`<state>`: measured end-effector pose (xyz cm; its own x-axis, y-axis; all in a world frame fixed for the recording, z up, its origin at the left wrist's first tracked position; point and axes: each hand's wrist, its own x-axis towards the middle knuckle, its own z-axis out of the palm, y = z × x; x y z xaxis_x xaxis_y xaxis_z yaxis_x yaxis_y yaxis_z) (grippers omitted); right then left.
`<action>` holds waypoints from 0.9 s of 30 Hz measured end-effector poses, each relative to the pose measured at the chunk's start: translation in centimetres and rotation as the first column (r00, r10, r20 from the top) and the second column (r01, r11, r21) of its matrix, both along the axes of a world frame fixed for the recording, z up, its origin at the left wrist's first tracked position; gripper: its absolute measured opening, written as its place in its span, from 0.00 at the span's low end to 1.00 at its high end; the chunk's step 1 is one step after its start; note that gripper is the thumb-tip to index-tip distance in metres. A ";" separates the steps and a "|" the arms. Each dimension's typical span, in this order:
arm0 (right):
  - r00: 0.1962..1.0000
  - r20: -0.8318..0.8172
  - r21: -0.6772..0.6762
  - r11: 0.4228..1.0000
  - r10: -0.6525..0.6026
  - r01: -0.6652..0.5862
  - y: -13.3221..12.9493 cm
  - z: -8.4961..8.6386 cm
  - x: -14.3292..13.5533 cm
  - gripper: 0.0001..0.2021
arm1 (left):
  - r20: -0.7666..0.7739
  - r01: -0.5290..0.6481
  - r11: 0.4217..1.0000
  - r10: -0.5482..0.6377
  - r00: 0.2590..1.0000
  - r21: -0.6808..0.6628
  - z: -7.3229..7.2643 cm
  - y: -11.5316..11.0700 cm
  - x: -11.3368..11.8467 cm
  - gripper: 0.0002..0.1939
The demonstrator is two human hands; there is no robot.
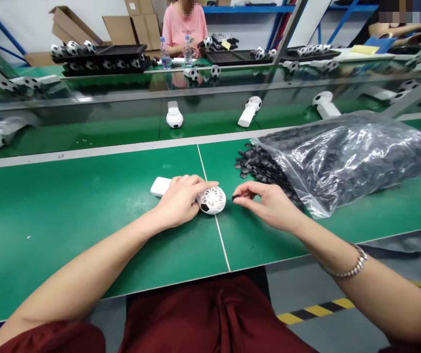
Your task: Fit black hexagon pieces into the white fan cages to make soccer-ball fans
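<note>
A white handheld fan (213, 200) with a round, slotted football-style head lies on the green work surface, its white handle (160, 187) pointing left. My left hand (183, 200) is closed around it where handle and head meet, index finger along the top of the head. One black patch shows on the head's lower left side. Just right of the head, apart from it, my right hand (265, 202) pinches a small black piece (236, 197) between thumb and fingertips. Beyond that hand, a heap of flat black pieces (264, 164) spills from a clear plastic bag (361, 152).
Across the bench runs a dark green conveyor belt (122, 125) carrying more football fans, including one fan (174, 116) straight ahead. Stacked black trays (102, 61) and water bottles (165, 54) stand on the far side. A person in a pink shirt (184, 27) works there.
</note>
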<state>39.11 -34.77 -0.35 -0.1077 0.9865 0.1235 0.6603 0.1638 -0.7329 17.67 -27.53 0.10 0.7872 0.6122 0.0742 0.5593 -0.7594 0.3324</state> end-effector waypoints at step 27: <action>0.990 -0.136 -0.049 0.998 0.030 -0.037 4.2 -1.6 0.2 0.10 | 0.167 -0.039 0.997 0.051 0.985 -0.074 -0.5 -1.0 0.5 0.27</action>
<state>39.27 -30.58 -1.97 -0.1263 0.9880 0.0884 0.5493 0.1439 -0.8231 18.22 -28.49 -0.44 0.7386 0.6550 0.1593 0.5237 -0.7064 0.4762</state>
